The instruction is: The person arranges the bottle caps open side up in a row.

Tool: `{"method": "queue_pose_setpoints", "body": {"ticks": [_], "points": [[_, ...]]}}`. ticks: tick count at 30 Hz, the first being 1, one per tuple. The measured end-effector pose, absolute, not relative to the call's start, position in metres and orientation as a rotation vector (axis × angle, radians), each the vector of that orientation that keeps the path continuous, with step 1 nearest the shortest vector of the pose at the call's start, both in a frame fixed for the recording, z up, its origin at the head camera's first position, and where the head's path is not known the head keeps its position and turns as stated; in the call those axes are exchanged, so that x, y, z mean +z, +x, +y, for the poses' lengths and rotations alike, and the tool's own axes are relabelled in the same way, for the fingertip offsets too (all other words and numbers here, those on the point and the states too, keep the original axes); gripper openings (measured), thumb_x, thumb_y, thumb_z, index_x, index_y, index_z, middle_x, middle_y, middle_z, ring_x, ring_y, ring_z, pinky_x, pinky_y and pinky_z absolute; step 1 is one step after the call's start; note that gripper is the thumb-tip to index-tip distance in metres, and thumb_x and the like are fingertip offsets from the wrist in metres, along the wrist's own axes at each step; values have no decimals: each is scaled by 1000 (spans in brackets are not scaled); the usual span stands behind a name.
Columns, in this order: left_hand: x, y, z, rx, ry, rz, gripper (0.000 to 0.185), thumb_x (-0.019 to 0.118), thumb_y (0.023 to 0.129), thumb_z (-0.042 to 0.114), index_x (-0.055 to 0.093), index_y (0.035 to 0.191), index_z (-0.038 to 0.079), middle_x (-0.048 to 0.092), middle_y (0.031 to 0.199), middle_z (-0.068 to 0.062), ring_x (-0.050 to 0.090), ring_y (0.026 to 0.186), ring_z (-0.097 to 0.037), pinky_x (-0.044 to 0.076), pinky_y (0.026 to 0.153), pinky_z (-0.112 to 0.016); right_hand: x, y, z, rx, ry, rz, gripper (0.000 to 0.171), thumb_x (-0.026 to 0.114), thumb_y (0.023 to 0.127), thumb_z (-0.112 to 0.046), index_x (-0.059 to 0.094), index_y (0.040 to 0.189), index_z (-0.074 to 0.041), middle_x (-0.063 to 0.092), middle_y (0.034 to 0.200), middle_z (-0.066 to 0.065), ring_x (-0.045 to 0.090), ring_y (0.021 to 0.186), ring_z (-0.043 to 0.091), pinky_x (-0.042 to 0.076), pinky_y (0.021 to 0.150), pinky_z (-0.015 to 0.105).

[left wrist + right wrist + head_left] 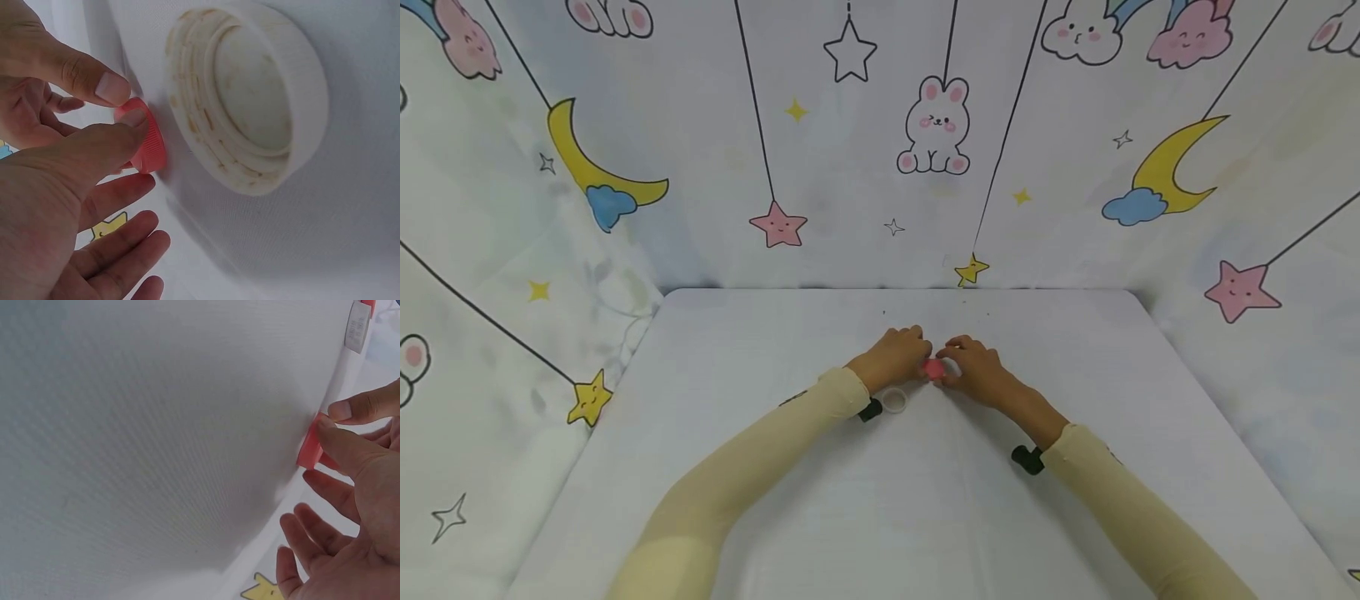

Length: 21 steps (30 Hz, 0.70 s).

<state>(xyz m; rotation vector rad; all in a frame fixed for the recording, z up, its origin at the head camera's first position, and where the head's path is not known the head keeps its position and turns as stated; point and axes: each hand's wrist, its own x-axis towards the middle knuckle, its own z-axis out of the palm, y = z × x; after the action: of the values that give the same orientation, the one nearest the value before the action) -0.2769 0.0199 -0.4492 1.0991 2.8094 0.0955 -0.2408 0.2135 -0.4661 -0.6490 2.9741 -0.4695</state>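
A small red bottle cap (934, 369) with a ribbed side stands on its edge between the two hands. My left hand (891, 360) pinches it; in the left wrist view the thumb presses the ribbed side and the other fingers spread out below. My right hand (976, 371) pinches the same cap from the other side, its thumb on the cap in the right wrist view and its lower fingers loosely fanned. Close to the left wrist lies a larger white screw cap (306, 94), hollow side showing, with brown stains along its inner threads.
White cloth covers the table (880, 517), which meets a patterned backdrop (850, 167) at its far edge. Dark wrist cameras (1028, 460) hang under both forearms. A printed white label (357, 325) and a red piece (369, 306) show at the right wrist view's corner.
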Motion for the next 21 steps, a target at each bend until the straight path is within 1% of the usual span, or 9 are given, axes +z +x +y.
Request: {"method": "queue_pose_setpoints", "body": {"ticks": [5,8,17,21], "points": [[-450,-275,23,87,1114,2827,30,75,100,36,75,120,14,64,109,-4,62,99,-19,53,93,-40,-467,-242,213,-470,-621,2967,40,81,95,-28,73,129,-8,59,141,21,56,130,42,46,95,65],[-451,-273,24,70,1110,2836,33,75,100,37,75,122,13,65,109,-4,63,99,-19,53,93,-39,-468,-242,213,-462,-606,2963,40,81,95,-28,73,129,-8,59,142,20,56,131,42,46,97,67],[-451,-272,25,66,1101,2845,36,75,99,39,74,125,13,65,111,-4,64,99,-18,52,95,-39,-469,-242,210,-464,-612,2961,44,80,96,-27,71,133,-6,58,142,21,55,130,42,46,96,65],[-452,-271,25,83,1097,2847,39,76,99,39,73,128,14,65,113,-5,65,102,-19,51,98,-40,-470,-242,210,-477,-619,2965,45,80,96,-27,70,135,-6,58,142,22,55,130,42,46,95,64]]}}
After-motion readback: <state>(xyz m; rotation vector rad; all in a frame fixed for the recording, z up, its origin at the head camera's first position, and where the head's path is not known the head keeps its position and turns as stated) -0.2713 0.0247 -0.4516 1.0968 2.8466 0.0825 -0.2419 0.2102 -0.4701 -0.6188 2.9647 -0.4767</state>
